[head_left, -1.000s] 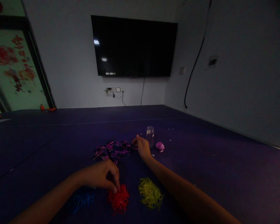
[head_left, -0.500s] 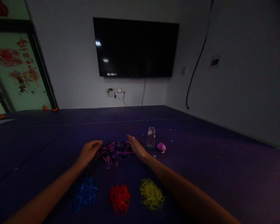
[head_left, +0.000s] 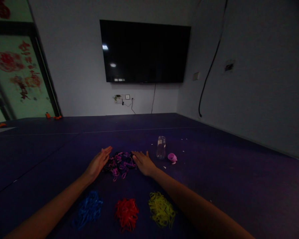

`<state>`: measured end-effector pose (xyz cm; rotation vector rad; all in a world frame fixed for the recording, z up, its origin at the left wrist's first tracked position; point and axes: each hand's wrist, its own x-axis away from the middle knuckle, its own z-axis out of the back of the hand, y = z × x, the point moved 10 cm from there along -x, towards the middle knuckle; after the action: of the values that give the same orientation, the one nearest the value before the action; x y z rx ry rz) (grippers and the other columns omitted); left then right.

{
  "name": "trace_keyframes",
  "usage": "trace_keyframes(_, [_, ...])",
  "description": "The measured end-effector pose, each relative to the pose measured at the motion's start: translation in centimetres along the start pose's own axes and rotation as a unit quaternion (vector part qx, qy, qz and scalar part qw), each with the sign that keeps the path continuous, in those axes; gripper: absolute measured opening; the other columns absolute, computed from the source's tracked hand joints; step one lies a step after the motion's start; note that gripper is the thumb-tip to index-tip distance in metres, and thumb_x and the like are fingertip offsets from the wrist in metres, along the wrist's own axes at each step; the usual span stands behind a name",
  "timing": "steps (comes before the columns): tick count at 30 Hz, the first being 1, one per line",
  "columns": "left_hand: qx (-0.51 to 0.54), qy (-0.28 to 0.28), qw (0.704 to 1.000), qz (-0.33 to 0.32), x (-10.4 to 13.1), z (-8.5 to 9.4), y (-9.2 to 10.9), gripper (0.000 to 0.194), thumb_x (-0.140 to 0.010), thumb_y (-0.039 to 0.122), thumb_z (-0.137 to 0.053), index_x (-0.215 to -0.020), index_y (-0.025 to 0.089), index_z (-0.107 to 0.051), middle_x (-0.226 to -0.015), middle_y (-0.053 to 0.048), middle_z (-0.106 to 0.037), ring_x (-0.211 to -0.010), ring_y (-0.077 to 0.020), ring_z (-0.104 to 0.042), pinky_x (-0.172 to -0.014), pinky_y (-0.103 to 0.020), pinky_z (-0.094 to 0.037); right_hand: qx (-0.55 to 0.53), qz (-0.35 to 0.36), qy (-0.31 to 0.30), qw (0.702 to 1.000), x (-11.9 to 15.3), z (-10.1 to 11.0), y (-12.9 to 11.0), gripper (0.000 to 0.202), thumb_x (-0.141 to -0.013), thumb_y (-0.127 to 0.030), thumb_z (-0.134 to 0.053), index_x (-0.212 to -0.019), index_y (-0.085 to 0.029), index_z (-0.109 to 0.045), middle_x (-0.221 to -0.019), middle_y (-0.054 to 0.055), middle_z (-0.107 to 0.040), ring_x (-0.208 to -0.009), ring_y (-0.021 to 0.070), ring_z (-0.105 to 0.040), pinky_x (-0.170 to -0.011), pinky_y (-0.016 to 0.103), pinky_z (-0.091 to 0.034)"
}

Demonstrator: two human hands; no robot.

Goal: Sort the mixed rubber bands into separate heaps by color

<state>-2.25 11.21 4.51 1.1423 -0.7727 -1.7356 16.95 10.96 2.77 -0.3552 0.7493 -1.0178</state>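
A loose pile of pink, purple and black bands (head_left: 121,163) lies on the dark purple surface between my two hands. At its left edge my left hand (head_left: 99,162) is on its side with the fingers stretched out. My right hand (head_left: 144,163) is at the pile's right edge, palm down, fingers extended and the thumb apart. Neither hand holds anything. Nearer to me lie a blue heap of bands (head_left: 89,208), a red heap (head_left: 127,214) and a yellow-green heap (head_left: 161,209).
A clear jar (head_left: 161,147) stands just right of my right hand, with a small pink cup-shaped object (head_left: 172,157) beside it. Small white bits are scattered nearby. A dark television (head_left: 146,51) hangs on the far wall, and a black cable (head_left: 211,66) hangs at the right.
My right hand has moved left and turned palm down against the pile. The fingers of my left hand have straightened and rise higher. The pile looks narrower on its right side.
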Motion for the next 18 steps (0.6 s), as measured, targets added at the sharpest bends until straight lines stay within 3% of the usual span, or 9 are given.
trace_keyframes(3, [-0.102, 0.103, 0.988, -0.044, 0.5, 2.9, 1.0, 0.059, -0.085, 0.057, -0.027, -0.118, 0.015, -0.052, -0.127, -0.011, -0.052, -0.119, -0.0247, -0.044, -0.099, -0.040, -0.035, 0.004, 0.061, -0.042, 0.997, 0.4, -0.6, -1.9, 0.043, -0.093, -0.040, -0.023, -0.124, -0.023, -0.046, -0.121, 0.008, -0.054, -0.115, 0.0213, -0.046, -0.103, 0.053, -0.010])
trace_keyframes(5, [-0.205, 0.119, 0.969, -0.068, 0.7, 3.5, 1.3, 0.050, -0.082, 0.054, -0.037, -0.108, 0.017, -0.059, -0.117, -0.009, -0.059, -0.112, -0.0259, -0.050, -0.098, -0.042, -0.035, -0.016, 0.097, -0.050, 0.994, 0.6, -0.6, -2.9, 0.042, -0.094, -0.038, -0.022, -0.124, -0.022, -0.046, -0.119, 0.007, -0.056, -0.111, 0.0184, -0.049, -0.104, 0.046, -0.017])
trace_keyframes(9, [-0.308, 0.076, 0.941, -0.114, 0.9, 2.3, 1.5, 0.037, -0.082, 0.045, -0.042, -0.095, 0.019, -0.064, -0.101, -0.008, -0.065, -0.098, -0.0242, -0.058, -0.090, -0.040, -0.043, 0.009, 0.109, -0.032, 0.994, 0.6, -0.1, -3.1, 0.040, -0.093, -0.035, -0.025, -0.123, -0.022, -0.047, -0.123, 0.008, -0.053, -0.116, 0.0187, -0.045, -0.102, 0.044, -0.022])
trace_keyframes(15, [-0.347, -0.031, 0.921, -0.175, 1.2, -1.0, 2.3, 0.028, -0.081, 0.036, -0.046, -0.096, 0.024, -0.066, -0.103, -0.005, -0.065, -0.097, -0.0232, -0.056, -0.087, -0.040, -0.043, 0.092, 0.099, -0.055, 0.989, 1.0, -1.0, -2.9, 0.040, -0.090, -0.039, -0.034, -0.126, -0.024, -0.045, -0.132, 0.009, -0.043, -0.125, 0.0230, -0.032, -0.102, 0.050, -0.019])
trace_keyframes(18, [-0.357, -0.030, 0.920, -0.162, 1.0, -0.7, 2.0, 0.025, -0.080, 0.034, -0.047, -0.089, 0.023, -0.067, -0.095, -0.005, -0.068, -0.093, -0.0234, -0.058, -0.085, -0.040, -0.044, 0.114, 0.110, -0.068, 0.985, 1.2, -1.3, -3.3, 0.040, -0.091, -0.039, -0.033, -0.123, -0.023, -0.048, -0.132, 0.010, -0.044, -0.125, 0.0234, -0.032, -0.102, 0.050, -0.017])
